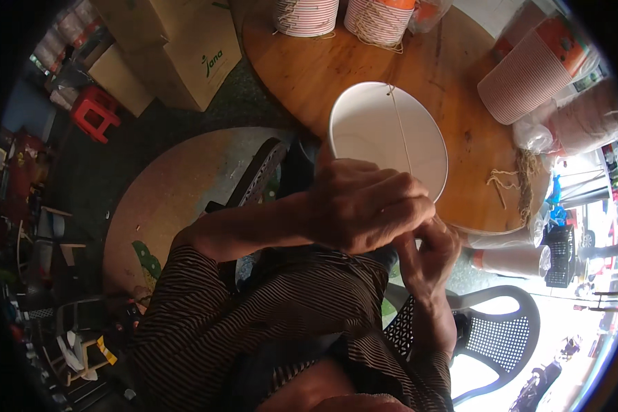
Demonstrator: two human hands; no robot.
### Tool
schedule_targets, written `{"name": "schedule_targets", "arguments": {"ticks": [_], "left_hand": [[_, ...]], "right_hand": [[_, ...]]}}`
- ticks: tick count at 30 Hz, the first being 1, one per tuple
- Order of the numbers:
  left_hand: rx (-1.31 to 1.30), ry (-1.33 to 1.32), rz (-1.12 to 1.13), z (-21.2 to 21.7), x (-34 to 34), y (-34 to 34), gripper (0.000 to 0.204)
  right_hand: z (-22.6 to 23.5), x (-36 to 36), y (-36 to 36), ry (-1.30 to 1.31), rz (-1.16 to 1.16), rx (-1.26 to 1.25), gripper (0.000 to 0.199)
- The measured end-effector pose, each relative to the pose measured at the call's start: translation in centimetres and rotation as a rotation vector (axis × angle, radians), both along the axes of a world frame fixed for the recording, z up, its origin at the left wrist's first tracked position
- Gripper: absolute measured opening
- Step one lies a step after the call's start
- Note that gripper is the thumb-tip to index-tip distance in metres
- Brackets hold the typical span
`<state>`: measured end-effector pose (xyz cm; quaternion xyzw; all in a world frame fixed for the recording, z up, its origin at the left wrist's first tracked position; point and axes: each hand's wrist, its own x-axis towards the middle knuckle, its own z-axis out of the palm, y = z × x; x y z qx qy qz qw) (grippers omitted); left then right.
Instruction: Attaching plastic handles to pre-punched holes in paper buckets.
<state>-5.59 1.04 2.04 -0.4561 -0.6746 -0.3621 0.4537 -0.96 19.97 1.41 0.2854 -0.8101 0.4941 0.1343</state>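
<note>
White paper bucket [381, 134] sits at the near edge of our round wooden counter [302, 69], its open mouth facing us, a thin string [402, 130] running across it. Our left hand [367, 206] curls over the near rim, fingers closed on it. Our right hand [429, 257] is tucked just under the left, fingers pinched together; on what, we cannot tell. Stacked striped cups [529, 79] stand well apart.
</note>
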Motion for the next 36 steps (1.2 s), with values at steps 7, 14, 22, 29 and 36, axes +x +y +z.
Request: {"name": "schedule_targets", "arguments": {"ticks": [7, 14, 22, 29, 36], "left_hand": [[-0.043, -0.196, -0.025, 1.2, 4.8, -2.3, 0.025], [-0.08, -0.531, -0.091, -0.5, 5.1, -3.7, 0.024], [-0.237, -0.615, 0.002, -5.0, 3.9, -1.5, 0.023], [-0.207, -1.019, -0.222, -5.5, 2.3, -1.1, 0.008], [-0.132, -1.472, -0.325, -3.8, 2.0, -1.9, 0.014]], "right_hand": [[0.9, 2.1, 0.0, 0.326, 0.232, 0.208, 0.069], [0.8, 3.2, 0.3, 0.115, 0.229, 0.201, 0.054], [-2.9, 2.2, 2.2, 0.139, -0.052, 0.166, 0.036], [-4.6, 0.3, 3.8, 0.132, -0.035, 0.164, 0.025], [-4.2, 0.2, 4.8, 0.065, 0.077, 0.09, 0.021]]}}
